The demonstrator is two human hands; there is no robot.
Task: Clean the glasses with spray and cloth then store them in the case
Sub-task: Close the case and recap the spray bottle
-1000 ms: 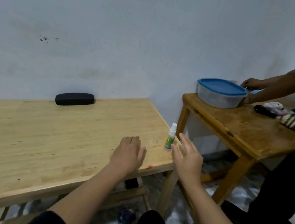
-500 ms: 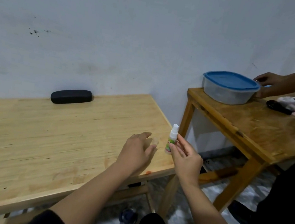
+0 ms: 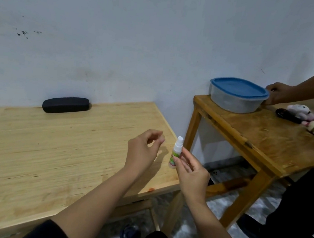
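At the table's right corner, we pinch the spray bottle [image 3: 175, 154] in our right hand [image 3: 191, 173]; our left hand [image 3: 142, 150] hangs loosely curled, maybe holding its cap. The case [image 3: 65, 105] lies closed by the wall. Glasses and cloth are unseen, so cleaning has barely begun.

L hand [image 3: 142, 150] raised, fingers loosely curled; R hand [image 3: 191, 171] pinching.

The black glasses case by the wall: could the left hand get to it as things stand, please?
Probably yes: the left hand holds nothing, and only bare table lies between it and the closed glasses case.
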